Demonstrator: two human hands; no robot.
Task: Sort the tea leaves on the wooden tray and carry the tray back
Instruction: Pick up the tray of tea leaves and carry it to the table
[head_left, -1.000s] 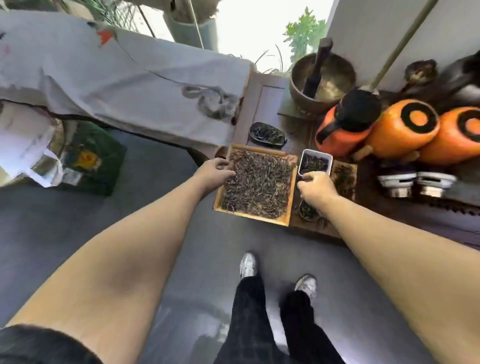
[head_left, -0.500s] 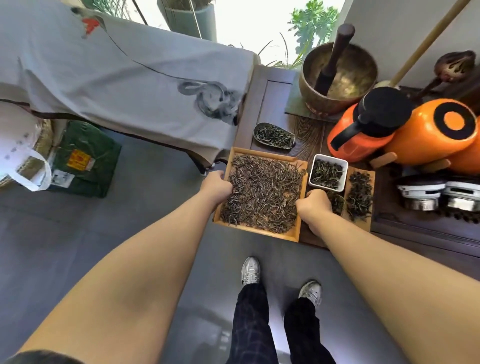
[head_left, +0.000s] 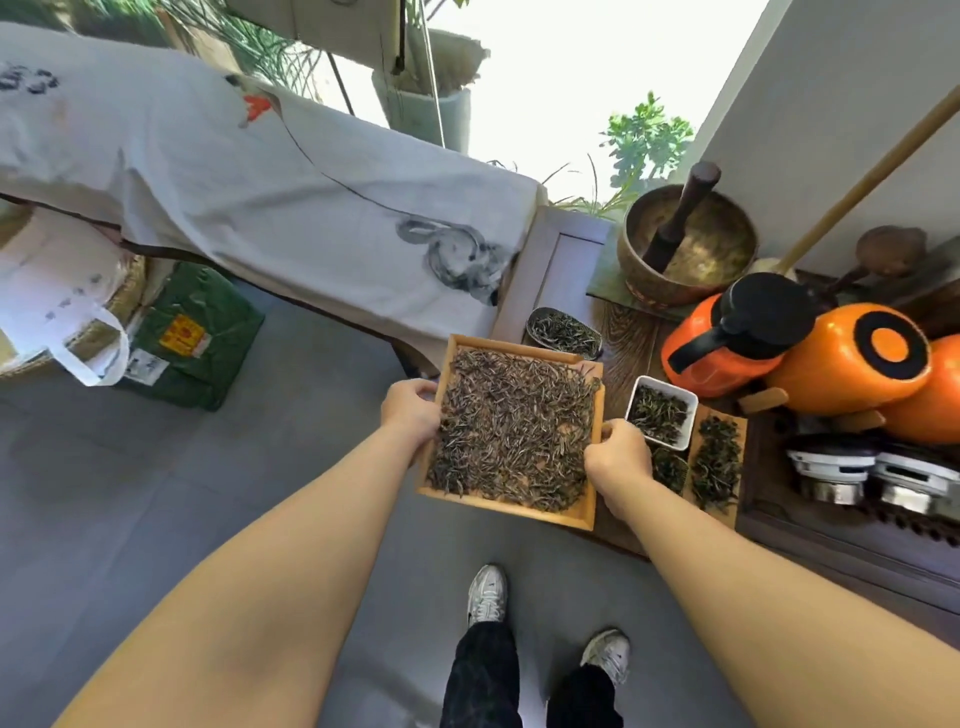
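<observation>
1. The wooden tray (head_left: 582, 514) is square, with a low rim, and it is the landmark for all places below. It is covered almost fully by a layer of dry tea leaves (head_left: 514, 426), brown and grey.
2. The left hand (head_left: 410, 410) is closed on the left rim of the tray, near its far corner; the fingers wrap around the edge.
3. The right hand (head_left: 618, 452) is closed on the right rim of the tray, about at the middle of that side, with the thumb on top of the rim.
4. The near part of the tray stands out over the grey floor (head_left: 208, 493), above the white shoes (head_left: 485, 592) of the person. I cannot tell if its far part rests on the dark wooden table (head_left: 623, 353) or is lifted from it.
5. Just beyond the far right corner of the tray lies a small dark scoop dish (head_left: 563, 332) with greenish leaves.
6. To the right of the tray, near the right hand, stands a white rectangular dish (head_left: 661, 411) with dark leaves, and beside it a flat wooden board (head_left: 719, 457) with more leaves.
7. Further right and beyond are an orange flask with a black lid (head_left: 727, 338) and a brass bowl (head_left: 685, 249) with a dark stick in it.
8. To the left and beyond the tray hangs a pale painted cloth (head_left: 260, 208).
</observation>
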